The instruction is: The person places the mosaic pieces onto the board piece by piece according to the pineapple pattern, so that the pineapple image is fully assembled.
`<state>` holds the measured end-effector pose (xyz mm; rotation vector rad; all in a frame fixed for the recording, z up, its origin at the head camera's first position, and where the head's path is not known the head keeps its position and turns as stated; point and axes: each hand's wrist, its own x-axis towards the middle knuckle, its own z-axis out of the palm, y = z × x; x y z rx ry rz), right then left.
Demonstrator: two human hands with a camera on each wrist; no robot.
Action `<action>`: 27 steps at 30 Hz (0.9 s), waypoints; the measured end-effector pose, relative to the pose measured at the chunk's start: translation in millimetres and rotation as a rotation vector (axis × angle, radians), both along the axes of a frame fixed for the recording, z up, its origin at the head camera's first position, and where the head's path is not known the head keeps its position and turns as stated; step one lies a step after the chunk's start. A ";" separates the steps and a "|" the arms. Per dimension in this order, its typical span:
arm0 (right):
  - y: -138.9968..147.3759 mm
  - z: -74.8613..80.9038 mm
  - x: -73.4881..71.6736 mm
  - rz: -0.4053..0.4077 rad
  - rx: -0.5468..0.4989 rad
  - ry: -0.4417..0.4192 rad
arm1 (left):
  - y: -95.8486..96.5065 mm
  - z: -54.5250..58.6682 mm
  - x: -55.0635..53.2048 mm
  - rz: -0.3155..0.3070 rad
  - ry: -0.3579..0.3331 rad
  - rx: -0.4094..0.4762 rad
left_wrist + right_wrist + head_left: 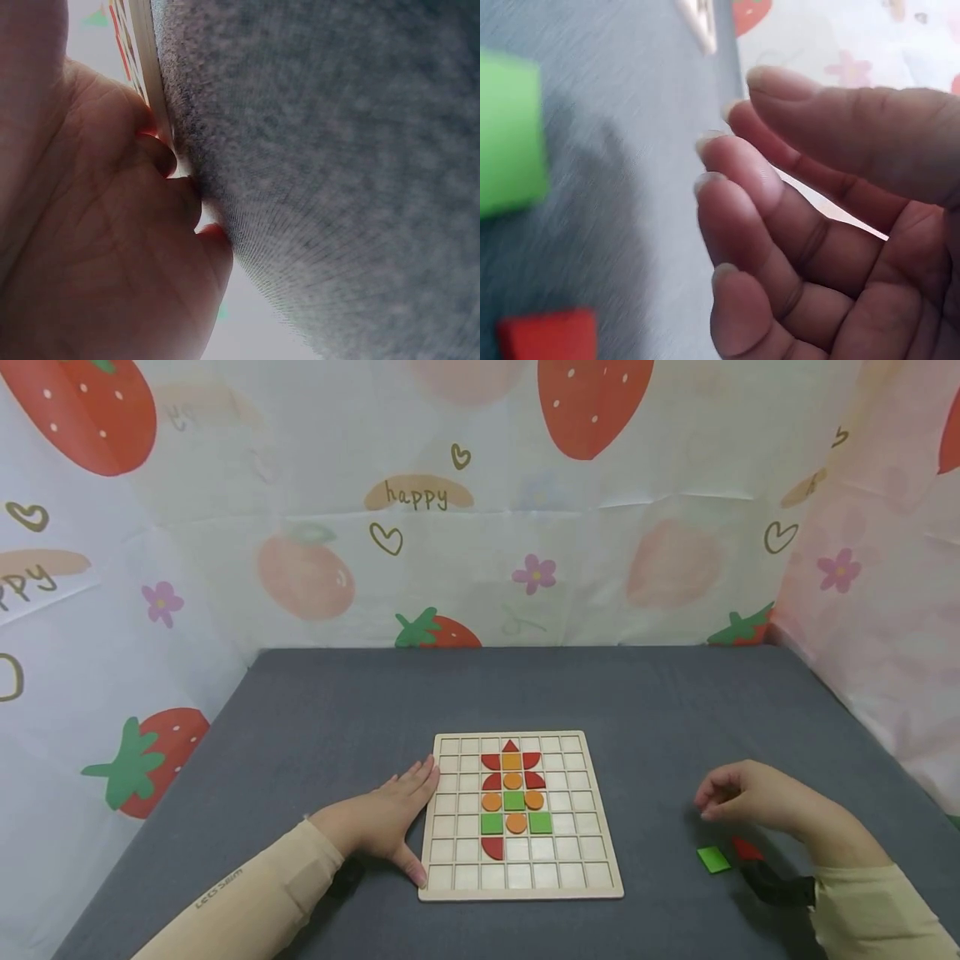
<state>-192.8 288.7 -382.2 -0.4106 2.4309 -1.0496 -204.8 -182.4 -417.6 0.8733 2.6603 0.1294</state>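
Note:
A pale wooden grid board (453,878) lies on the dark table, with red, orange and green pieces set in its middle columns. Against its left edge rests my left hand (386,818), fingers extended along the side and thumb spread toward the near corner. In the left wrist view, the fingers of that hand (120,202) meet the board's side (152,67). My right hand (765,797) hovers over the table right of the board, fingers loosely curled around nothing. Just below it lie a green square (713,860) and a red piece (747,849), partly hidden by the wrist strap.
The grey table cloth (360,710) runs back to a white curtain (480,568) printed with strawberries. More curtain hangs at the left and right sides. A black strap (780,889) sits under the right wrist.

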 end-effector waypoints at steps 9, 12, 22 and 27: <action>9.1 -13.8 4.1 0.138 -0.064 -0.147 | 0.1 -0.7 -0.6 0.004 -0.007 -0.002; 8.4 -17.0 6.9 0.148 -0.033 -0.126 | 0.0 -0.4 -0.3 -0.002 -0.009 0.005; 5.0 -20.2 10.6 0.170 0.022 -0.104 | -0.5 1.4 0.6 0.006 -0.022 0.001; 3.8 -20.6 10.1 0.170 0.035 -0.114 | -1.0 1.3 0.4 0.007 -0.020 0.003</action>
